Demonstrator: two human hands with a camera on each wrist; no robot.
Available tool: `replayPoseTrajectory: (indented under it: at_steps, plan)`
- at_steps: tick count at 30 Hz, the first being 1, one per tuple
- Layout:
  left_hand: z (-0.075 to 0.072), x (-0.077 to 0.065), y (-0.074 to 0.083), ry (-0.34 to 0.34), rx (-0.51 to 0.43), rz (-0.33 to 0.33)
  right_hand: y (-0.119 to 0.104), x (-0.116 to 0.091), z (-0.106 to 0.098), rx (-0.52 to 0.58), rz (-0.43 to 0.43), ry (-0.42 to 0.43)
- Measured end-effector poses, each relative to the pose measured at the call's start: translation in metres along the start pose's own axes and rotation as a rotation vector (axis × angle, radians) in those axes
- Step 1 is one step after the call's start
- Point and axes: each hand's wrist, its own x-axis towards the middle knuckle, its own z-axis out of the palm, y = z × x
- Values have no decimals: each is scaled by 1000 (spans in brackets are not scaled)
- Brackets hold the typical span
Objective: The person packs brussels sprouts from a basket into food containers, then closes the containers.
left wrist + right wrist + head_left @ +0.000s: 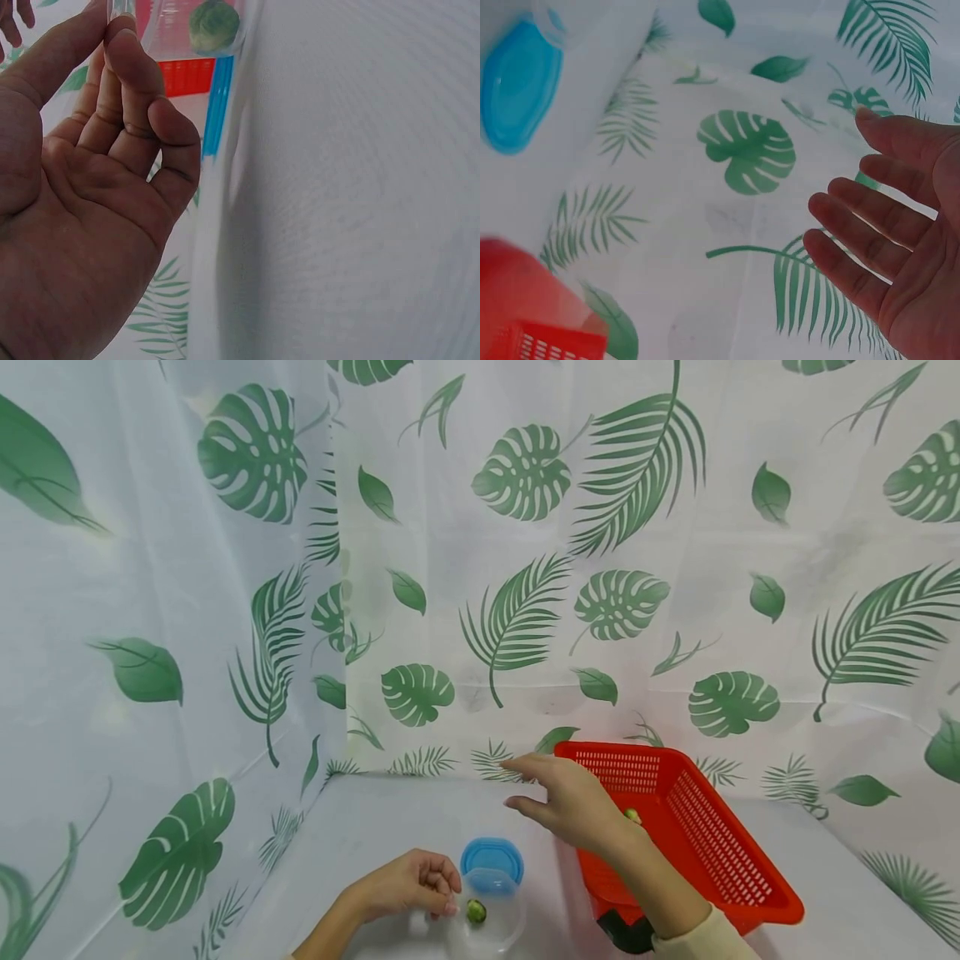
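Observation:
My left hand pinches the rim of a clear plastic container between thumb and fingertips. Inside the container lies one Brussels sprout, which also shows through the clear wall in the left wrist view. A blue lid lies on the table just behind the container. Raised in the air over the left side of a red plastic basket, my right hand holds nothing, its fingers spread and relaxed. Another Brussels sprout sits in the basket, partly hidden behind the right wrist.
The pale table meets a white leaf-print sheet at the back, with more of it along the left. The red basket takes up the table's right side, its near end partly covered by my right forearm.

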Motion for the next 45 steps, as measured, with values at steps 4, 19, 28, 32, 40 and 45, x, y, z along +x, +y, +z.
replayPoseTrajectory:
  at_steps: [4, 19, 28, 32, 40, 45]
  plan:
    - [1, 0, 1, 2, 0, 0, 6, 2, -9, -19, 14, 9]
    - [0, -2, 3, 7, 6, -1, 33, 1, -29, -11, 65, 5]
    - [0, -3, 5, 11, 4, -3, 56, 0, -36, 78, 126, -16]
    - [0, -3, 4, 15, -1, -11, 70, -2, -36, 97, 158, -27]
    - [0, -2, 3, 21, 4, -12, 91, -5, -38, 103, 200, -13]
    - [1, -2, 3, 15, -5, -13, 101, -7, -40, 108, 219, -24]
